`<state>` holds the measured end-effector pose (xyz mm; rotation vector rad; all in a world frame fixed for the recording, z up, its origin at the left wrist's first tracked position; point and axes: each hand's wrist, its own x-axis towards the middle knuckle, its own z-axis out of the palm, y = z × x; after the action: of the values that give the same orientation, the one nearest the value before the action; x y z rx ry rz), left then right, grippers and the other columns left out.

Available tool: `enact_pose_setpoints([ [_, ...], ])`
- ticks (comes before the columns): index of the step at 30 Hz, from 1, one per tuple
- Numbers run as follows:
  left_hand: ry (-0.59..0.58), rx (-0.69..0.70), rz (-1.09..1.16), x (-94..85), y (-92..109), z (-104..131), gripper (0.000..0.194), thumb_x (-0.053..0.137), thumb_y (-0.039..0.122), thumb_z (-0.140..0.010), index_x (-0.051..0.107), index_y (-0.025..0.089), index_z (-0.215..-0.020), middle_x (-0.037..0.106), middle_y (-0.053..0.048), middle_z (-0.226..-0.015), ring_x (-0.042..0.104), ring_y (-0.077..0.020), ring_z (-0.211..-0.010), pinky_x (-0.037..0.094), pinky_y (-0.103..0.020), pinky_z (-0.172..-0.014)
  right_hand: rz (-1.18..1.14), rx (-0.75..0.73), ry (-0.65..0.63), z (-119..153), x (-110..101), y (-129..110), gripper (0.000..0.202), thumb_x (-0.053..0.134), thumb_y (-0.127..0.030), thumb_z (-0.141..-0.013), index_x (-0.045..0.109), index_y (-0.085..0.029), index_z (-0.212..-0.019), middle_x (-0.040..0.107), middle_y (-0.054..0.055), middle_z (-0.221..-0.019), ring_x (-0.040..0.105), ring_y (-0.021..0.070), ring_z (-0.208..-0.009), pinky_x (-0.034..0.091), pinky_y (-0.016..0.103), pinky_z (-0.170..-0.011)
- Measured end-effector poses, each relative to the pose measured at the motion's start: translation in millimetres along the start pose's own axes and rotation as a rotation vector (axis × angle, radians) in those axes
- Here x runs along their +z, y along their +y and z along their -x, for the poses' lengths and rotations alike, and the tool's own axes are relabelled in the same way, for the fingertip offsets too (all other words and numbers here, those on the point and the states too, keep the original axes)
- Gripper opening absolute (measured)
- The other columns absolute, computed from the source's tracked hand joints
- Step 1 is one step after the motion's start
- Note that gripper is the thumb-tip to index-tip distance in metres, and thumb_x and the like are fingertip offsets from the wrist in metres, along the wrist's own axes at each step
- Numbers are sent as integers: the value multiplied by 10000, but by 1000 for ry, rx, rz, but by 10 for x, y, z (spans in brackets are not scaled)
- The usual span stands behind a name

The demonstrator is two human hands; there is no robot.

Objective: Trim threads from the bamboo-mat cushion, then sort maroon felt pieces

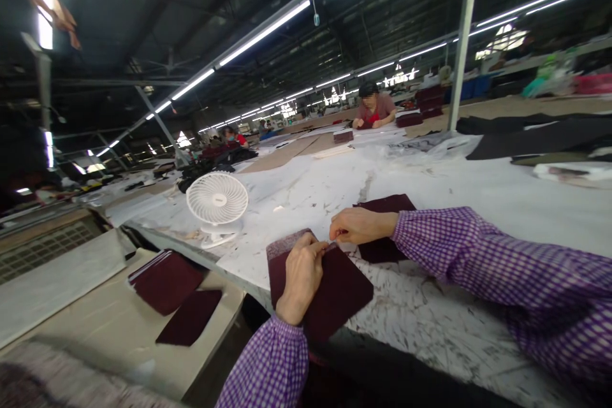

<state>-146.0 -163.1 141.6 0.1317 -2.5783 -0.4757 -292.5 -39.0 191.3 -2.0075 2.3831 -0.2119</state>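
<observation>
A dark maroon fabric panel [342, 290] lies at the near edge of the white-covered table, with a speckled greyish strip [289, 242] along its far side. My left hand [302, 274] rests over the panel, thumb and fingers pinching its upper edge. Just to the right, my right hand [361, 226] is closed, fingertips pressed together close to that same edge; what they hold is too small to tell. Partly under my right hand and wrist is a stack of dark maroon pieces [389, 204]. Both forearms wear purple checked sleeves.
A white desk fan [217, 201] stands left on the table [306, 185]. Below, a lower beige surface [95, 325] carries maroon pieces [167, 280]. Dark sheets [545, 140] lie far right beside a metal post [463, 44]. Another person [377, 108] leans over the table's far part.
</observation>
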Motion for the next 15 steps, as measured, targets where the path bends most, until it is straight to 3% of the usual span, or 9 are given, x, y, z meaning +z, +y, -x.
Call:
enact_pose_setpoints([
  [11, -7, 3, -9, 10, -19, 0, 275, 485, 85, -858, 719, 206, -938, 580, -33, -848, 561, -165, -833, 409, -265, -725, 42, 10, 18, 10, 33, -48, 185, 552, -179, -766, 709, -199, -860, 694, 19, -837, 601, 158, -772, 360, 236, -637],
  [15, -21, -2, -11, 5, -14, 0, 278, 491, 81, -857, 716, 210, -957, 585, -32, -863, 559, -166, -858, 408, -259, -728, 212, -89, 78, 19, 92, -71, 153, 522, -178, -820, 672, -176, -849, 668, 34, -859, 579, 157, -764, 340, 248, -609],
])
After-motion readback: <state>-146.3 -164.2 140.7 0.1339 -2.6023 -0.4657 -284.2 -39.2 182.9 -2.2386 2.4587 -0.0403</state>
